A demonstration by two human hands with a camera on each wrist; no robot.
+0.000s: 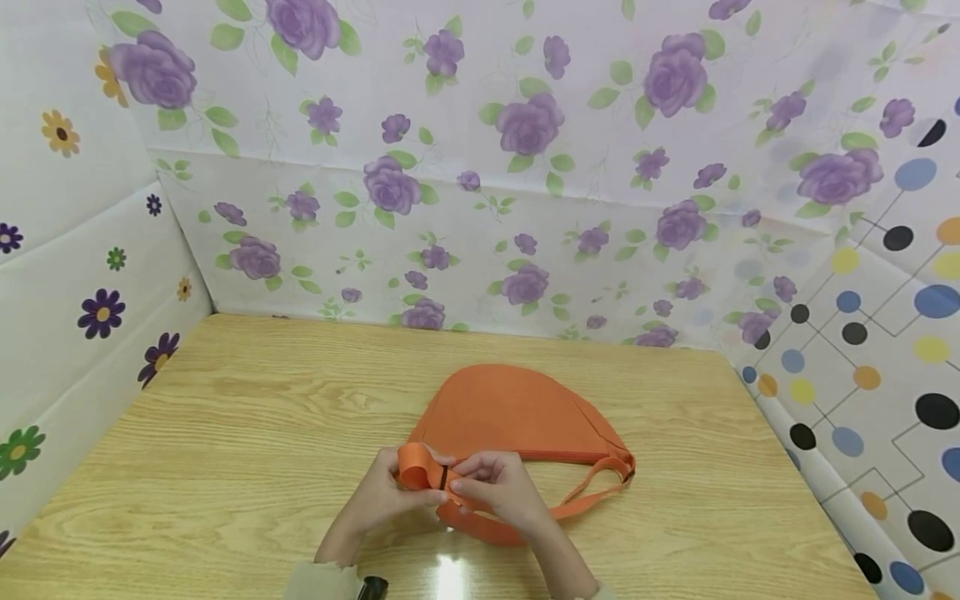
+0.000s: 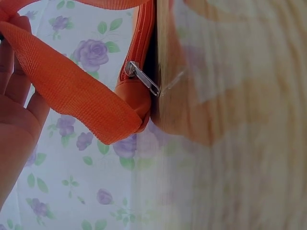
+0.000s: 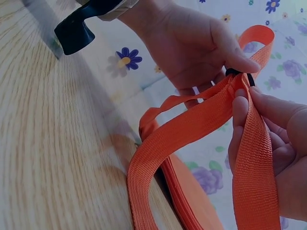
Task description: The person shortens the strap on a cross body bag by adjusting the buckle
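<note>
An orange waist bag lies on the table with its webbing strap drawn up toward me. My left hand pinches the strap by a black strap slider, thumb along its near side. Beyond the slider, the webbing forms an upright loop. Close on the other side, my right hand pinches the strap between thumb and fingers. In the right wrist view both thumbs meet near the slider, and a length of strap hangs below the right hand. The left wrist view shows a metal zipper pull at the bag's end.
The bag rests on a wood-grain table. Behind it hangs a purple-flowered sheet, with a daisy-print sheet at left and a dotted one at right. A black band is by my left cuff.
</note>
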